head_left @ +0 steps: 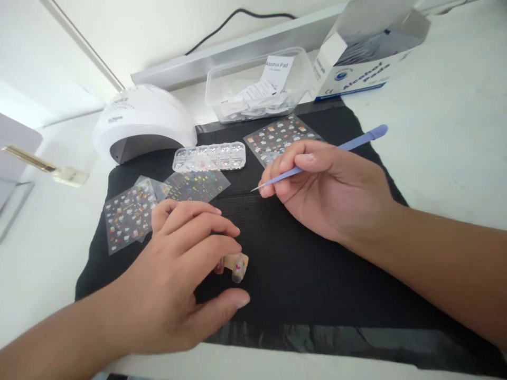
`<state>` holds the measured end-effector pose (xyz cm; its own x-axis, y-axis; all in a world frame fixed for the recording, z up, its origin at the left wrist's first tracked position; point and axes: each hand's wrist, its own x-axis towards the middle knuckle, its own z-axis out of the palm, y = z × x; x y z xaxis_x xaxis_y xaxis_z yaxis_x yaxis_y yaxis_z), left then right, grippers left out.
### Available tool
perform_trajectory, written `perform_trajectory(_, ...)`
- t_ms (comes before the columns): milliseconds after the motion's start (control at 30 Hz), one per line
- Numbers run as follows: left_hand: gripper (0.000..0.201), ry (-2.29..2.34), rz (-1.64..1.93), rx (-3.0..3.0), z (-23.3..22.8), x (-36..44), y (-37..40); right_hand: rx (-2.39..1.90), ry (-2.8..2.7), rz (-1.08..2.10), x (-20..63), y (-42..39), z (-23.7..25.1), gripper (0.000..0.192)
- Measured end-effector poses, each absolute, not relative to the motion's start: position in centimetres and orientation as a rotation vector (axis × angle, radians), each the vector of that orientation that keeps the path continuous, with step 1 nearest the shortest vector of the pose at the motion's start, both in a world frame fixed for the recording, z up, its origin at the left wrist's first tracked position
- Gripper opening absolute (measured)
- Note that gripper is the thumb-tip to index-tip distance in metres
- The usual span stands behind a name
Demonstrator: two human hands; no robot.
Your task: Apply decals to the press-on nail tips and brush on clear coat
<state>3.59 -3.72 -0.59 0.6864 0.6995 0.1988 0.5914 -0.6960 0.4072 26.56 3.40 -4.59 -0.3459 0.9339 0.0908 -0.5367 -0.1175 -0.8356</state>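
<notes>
Arching around nail tip point(238, 268): left hand point(170, 274), fingers parted | right hand point(328, 190) palm showing, fingers holding purple tool point(358, 140)

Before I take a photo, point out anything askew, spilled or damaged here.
I see no spill or breakage. Beyond the left hand, the sticker sheets overlap at different angles instead of lying squared up, and the left edge of the mat looks wavy rather than straight.

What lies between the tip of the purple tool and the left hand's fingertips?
In the head view, only bare black mat shows between the tip of the purple tool and the fingertips of the left hand.
</notes>
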Motion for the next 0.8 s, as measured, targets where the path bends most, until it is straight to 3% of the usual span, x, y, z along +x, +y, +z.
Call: perform_trajectory(800, 0.016, 0.966, 0.388, 2.64, 0.06, 3.1, -3.56, -0.571, -1.001, 1.69, 26.6, 3.47, -4.95, 0.017)
